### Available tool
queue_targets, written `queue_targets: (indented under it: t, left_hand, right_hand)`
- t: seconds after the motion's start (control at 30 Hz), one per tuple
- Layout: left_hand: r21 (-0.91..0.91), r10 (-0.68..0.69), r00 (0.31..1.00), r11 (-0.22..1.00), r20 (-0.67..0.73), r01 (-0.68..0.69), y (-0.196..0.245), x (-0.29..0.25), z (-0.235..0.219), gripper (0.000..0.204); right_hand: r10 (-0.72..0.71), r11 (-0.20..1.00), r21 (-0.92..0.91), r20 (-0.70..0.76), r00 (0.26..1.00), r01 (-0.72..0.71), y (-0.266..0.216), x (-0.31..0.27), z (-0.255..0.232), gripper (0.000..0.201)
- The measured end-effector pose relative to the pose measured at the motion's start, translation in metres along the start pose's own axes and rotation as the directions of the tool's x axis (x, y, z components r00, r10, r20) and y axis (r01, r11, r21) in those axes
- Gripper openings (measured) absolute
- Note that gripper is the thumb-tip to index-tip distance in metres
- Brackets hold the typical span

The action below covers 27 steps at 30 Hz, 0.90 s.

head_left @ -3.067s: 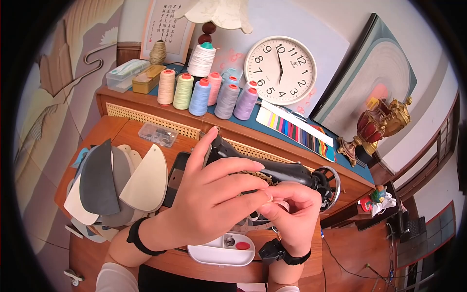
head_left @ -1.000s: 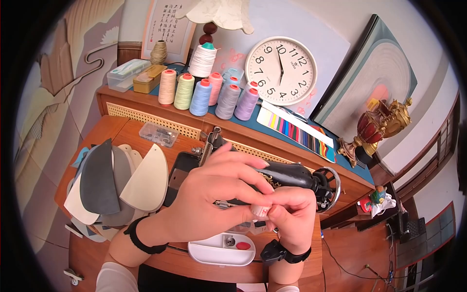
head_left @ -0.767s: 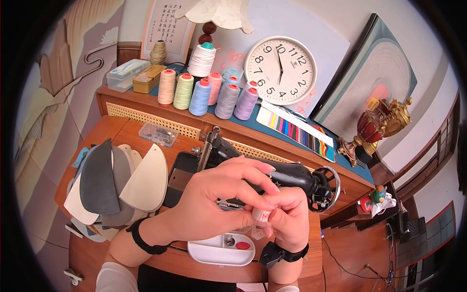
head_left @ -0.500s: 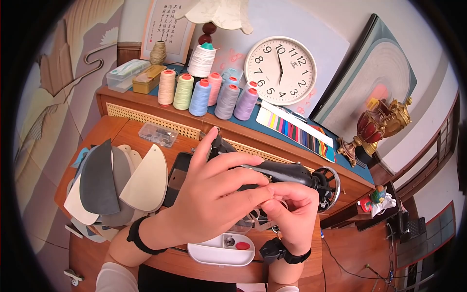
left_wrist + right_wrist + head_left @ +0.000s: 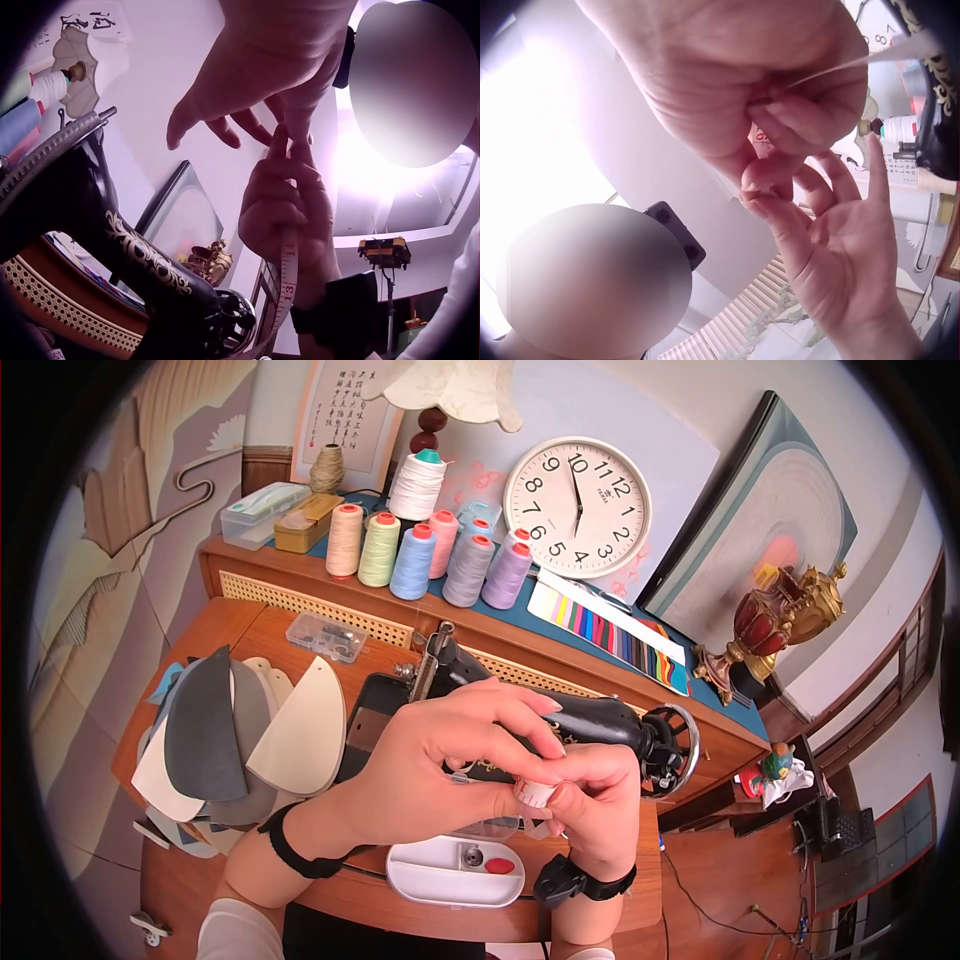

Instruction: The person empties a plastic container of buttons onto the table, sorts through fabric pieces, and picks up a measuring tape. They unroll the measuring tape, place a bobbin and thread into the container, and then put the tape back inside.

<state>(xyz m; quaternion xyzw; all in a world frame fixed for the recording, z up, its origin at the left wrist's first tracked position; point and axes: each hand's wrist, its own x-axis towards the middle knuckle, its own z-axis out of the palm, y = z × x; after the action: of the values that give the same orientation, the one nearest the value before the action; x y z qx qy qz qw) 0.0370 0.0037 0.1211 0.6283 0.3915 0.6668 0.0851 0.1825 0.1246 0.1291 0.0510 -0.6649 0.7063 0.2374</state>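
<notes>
A white tape measure (image 5: 535, 793) with red markings is rolled into a small coil between my fingertips, over the sewing table. My left hand (image 5: 425, 760) pinches the coil with thumb and index finger, its other fingers spread and bent above. From the other side my right hand (image 5: 600, 800) holds the coil with thumb and curled fingers. In the left wrist view a loose length of tape (image 5: 287, 277) hangs below the right hand's fingers. The right wrist view shows a strip of tape (image 5: 877, 56) running out of that curled hand. Behind the hands stands a black sewing machine (image 5: 590, 718).
Leather-like cut pieces (image 5: 205, 730) are piled at the left. In front of me lies a white divided tray (image 5: 440, 880), and a clear parts box (image 5: 325, 635) sits farther back. Thread cones (image 5: 412, 565) and a clock (image 5: 578, 507) stand on the rear shelf.
My left hand has turned from spread out with a raised finger to bent lower around the coil, as it was about a second ago. The coil shows again between the fingertips.
</notes>
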Motion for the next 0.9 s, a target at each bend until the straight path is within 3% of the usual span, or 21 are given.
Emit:
queue_targets:
  t: [0.07,0.2,0.27,0.3,0.37,0.47,0.8,0.87,0.9]
  left_hand:
    - [-0.179,-0.049,0.999,0.983,-0.023,0.044,-0.003,-0.001,0.003,0.018]
    - [-0.178,-0.047,0.998,0.983,-0.043,0.038,-0.004,-0.001,0.004,0.018]
    - [0.125,-0.006,1.0,0.992,-0.017,0.008,-0.001,-0.001,-0.001,0.017]
    - [0.125,-0.005,1.0,0.992,-0.016,0.007,0.001,0.0,-0.003,0.017]
    - [0.457,0.082,0.996,0.885,0.039,-0.091,0.008,0.003,-0.005,0.016]
    - [0.584,0.145,0.988,0.797,0.059,-0.152,0.012,0.002,-0.005,0.016]
    - [0.641,0.187,0.981,0.748,0.044,-0.172,0.013,0.001,-0.006,0.013]
    - [0.665,0.205,0.979,0.731,-0.001,-0.152,0.012,0.0,-0.004,0.012]
    - [0.664,0.206,0.979,0.732,-0.002,-0.153,0.012,0.001,-0.004,0.012]
  right_hand:
    - [0.02,0.997,0.081,0.008,1.0,-0.021,0.002,0.0,0.001,0.019]
    - [0.047,0.991,0.127,0.023,0.999,-0.05,0.0,0.001,0.003,0.02]
    - [0.093,0.993,0.07,-0.03,0.995,-0.09,-0.004,0.001,0.006,0.02]
    - [0.092,0.994,0.07,-0.03,0.995,-0.09,-0.005,0.001,0.006,0.02]
    - [0.043,0.999,-0.006,-0.07,0.997,-0.043,-0.006,0.002,0.007,0.019]
    - [-0.016,0.996,-0.091,-0.073,0.997,0.009,-0.005,0.0,0.007,0.019]
    - [-0.017,0.988,-0.152,-0.181,0.983,-0.011,-0.005,0.001,0.015,0.015]
    - [-0.238,0.907,-0.396,-0.193,0.952,0.146,-0.002,0.003,0.012,0.009]
    - [-0.238,0.906,-0.397,-0.193,0.952,0.146,-0.001,0.003,0.011,0.009]
